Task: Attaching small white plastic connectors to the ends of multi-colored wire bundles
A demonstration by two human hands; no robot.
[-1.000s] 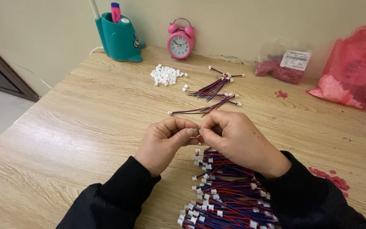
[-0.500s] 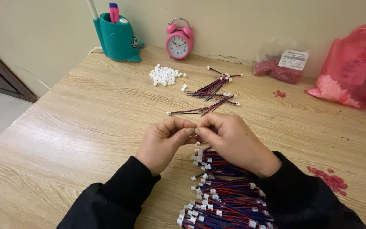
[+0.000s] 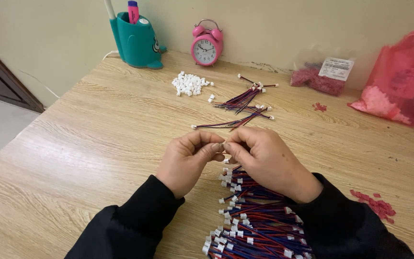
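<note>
Both hands meet above the wooden table [image 3: 73, 158], taken here as the landmark. The left hand [image 3: 188, 160] and right hand [image 3: 264, 160] press thumb and forefinger tips together over a very small piece at their junction; it is too hidden to name, though its setting suggests a wire end and a small connector. Both grips are closed in a pinch on that piece. Directly below the hands, at the table's near edge, lies a large bundle of red-and-blue wires [image 3: 259, 225] with white plugs on their ends. Toward the table's far side lie a smaller pile of wires [image 3: 243, 108] and, left of it, a heap of loose white connectors [image 3: 190, 84]. Along the far edge stand a teal pen holder [image 3: 137, 43] and a pink alarm clock [image 3: 207, 45], with red plastic bags [image 3: 398, 81] at the right. The step in hand appears to be a fine fitting of two parts; it calls for steady alignment and light pressure between fingertips.
</note>
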